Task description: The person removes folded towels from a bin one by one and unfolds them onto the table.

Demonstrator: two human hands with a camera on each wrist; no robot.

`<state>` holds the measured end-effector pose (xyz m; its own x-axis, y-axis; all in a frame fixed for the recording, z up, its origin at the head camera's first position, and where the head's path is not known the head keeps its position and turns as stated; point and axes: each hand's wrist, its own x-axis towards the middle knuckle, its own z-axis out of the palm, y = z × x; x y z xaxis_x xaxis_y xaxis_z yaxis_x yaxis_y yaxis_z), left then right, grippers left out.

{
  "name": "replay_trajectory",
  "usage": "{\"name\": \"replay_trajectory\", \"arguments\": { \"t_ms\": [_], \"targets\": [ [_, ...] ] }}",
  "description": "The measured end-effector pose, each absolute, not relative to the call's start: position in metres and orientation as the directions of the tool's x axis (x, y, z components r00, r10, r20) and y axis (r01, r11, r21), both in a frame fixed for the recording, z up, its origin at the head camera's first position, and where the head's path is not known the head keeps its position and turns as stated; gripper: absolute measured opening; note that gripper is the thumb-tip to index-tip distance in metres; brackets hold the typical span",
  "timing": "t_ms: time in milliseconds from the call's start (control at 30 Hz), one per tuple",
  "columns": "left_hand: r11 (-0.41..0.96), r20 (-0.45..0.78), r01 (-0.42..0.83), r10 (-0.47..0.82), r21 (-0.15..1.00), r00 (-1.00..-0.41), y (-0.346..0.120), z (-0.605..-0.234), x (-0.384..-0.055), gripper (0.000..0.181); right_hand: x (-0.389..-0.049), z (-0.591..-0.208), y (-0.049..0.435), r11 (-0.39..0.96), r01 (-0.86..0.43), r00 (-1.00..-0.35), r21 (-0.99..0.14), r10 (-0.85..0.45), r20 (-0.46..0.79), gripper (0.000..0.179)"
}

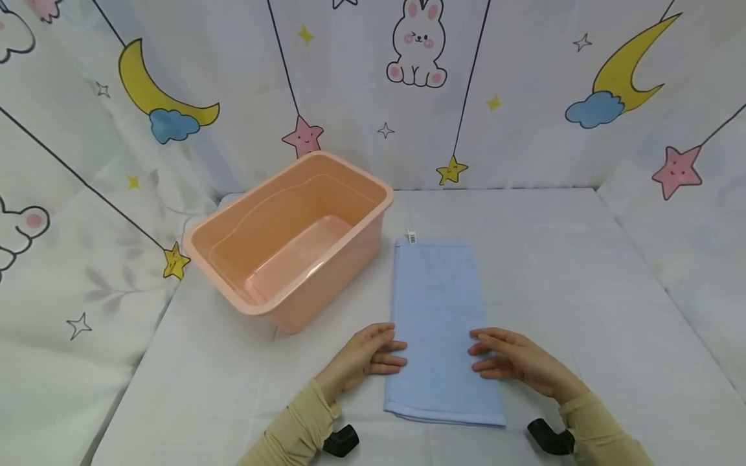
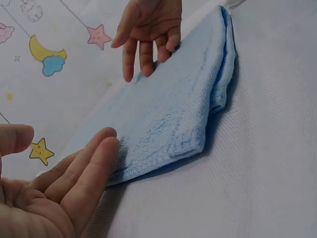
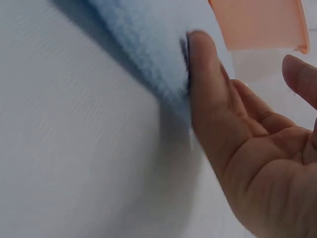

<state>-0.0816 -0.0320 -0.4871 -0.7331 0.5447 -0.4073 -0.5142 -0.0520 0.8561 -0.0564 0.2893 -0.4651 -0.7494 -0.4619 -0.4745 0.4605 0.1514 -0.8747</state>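
A light blue towel (image 1: 437,323), folded into a long rectangle, lies flat on the white table with a small tag (image 1: 412,237) at its far edge. My left hand (image 1: 373,355) is at the towel's left edge, fingertips overlapping it. On the opposite side, my right hand (image 1: 515,359) has its fingertips at the right edge. In the left wrist view the left fingers (image 2: 94,173) are fairly straight beside the folded layers. The right wrist view shows the right fingers (image 3: 205,79) extended against the towel's side, the thumb held apart. Neither hand grips anything.
An empty peach plastic basin (image 1: 326,285) stands at the back left, set at an angle near the towel. Behind the white table (image 1: 559,259) hangs a curtain (image 1: 524,149) printed with moons, stars and rabbits. Black wrist devices (image 1: 550,437) sit by both sleeves.
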Motion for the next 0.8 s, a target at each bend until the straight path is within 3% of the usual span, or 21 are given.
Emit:
{"name": "replay_trajectory", "arguments": {
  "t_ms": [233, 400, 500, 633, 800],
  "targets": [
    [-0.018, -0.428, -0.503, 0.501, 0.864, -0.752, -0.029, -0.487, -0.085, 0.07, -0.074, -0.453, 0.252, 0.478, 0.262, -0.797, -0.839, -0.384, -0.467, 0.054],
    [0.012, -0.437, -0.493, 0.48, 0.87, -0.761, -0.024, -0.488, -0.087, 0.068, -0.117, -0.443, 0.23, 0.672, 0.112, -0.804, -0.733, -0.372, -0.463, 0.049],
    [0.092, -0.426, -0.431, 0.425, 0.898, -0.798, -0.024, -0.488, -0.083, 0.065, -0.158, -0.439, 0.221, 0.736, 0.059, -0.802, -0.675, -0.367, -0.471, 0.049],
    [0.287, -0.357, -0.259, 0.378, 0.922, -0.854, -0.026, -0.484, -0.067, 0.06, -0.211, -0.436, 0.208, 0.78, 0.026, -0.82, -0.625, -0.341, -0.459, 0.049],
    [0.406, -0.31, -0.14, 0.391, 0.903, -0.866, -0.028, -0.477, -0.045, 0.059, -0.255, -0.436, 0.187, 0.81, -0.026, -0.85, -0.586, -0.327, -0.414, 0.049]
  ]
}}
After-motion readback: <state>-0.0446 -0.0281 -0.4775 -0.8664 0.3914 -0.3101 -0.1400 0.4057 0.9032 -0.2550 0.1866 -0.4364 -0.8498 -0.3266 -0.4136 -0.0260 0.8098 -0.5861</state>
